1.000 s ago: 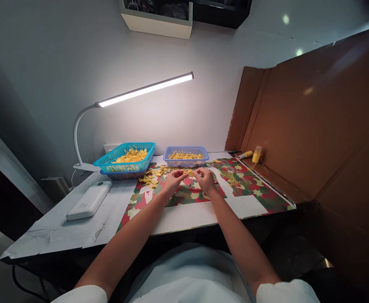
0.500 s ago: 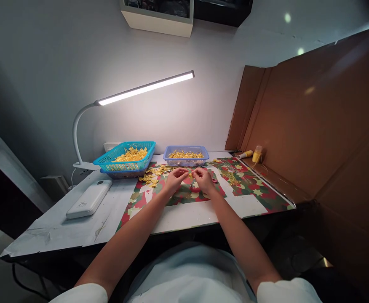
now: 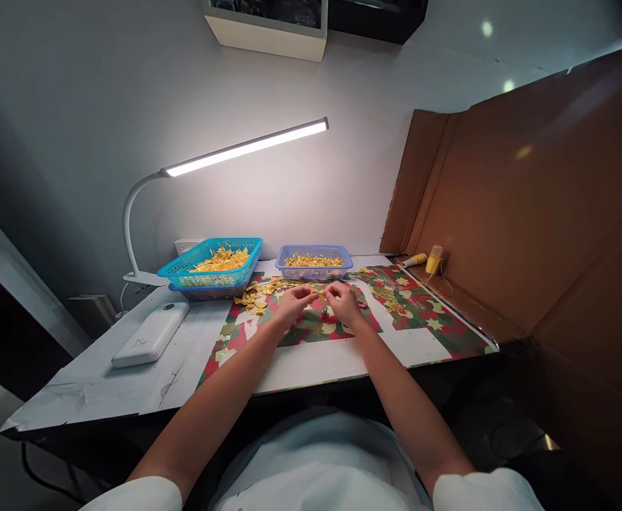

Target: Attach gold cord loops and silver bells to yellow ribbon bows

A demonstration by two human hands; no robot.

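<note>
My left hand (image 3: 295, 304) and my right hand (image 3: 342, 301) meet over the patterned sheet, fingertips pinched close together. Between them is a small gold ribbon piece (image 3: 318, 292), mostly hidden by the fingers. Just below the fingertips shows a small shiny metallic bit (image 3: 324, 312); whether it hangs from the ribbon or lies on the sheet I cannot tell. Left of my hands, loose gold ribbon bows (image 3: 252, 303) lie in a scattered pile. A pinkish-red ring-shaped item (image 3: 363, 304) sits partly behind my right hand.
A teal basket (image 3: 258, 250) of gold bows rests on a blue one at back left. A purple basket (image 3: 314, 250) holds gold strips. Thin gold strands (image 3: 390, 301) lie right. A white power bank (image 3: 151, 335), desk lamp (image 3: 130, 213), yellow glue-like bottle (image 3: 433, 261) and cardboard wall (image 3: 545, 199) surround the table.
My fingers have shifted slightly around the gold ribbon piece, and the left fingertips are nearer the right ones. The small metallic bit beneath shows more clearly. Baskets and lamp stay put.
</note>
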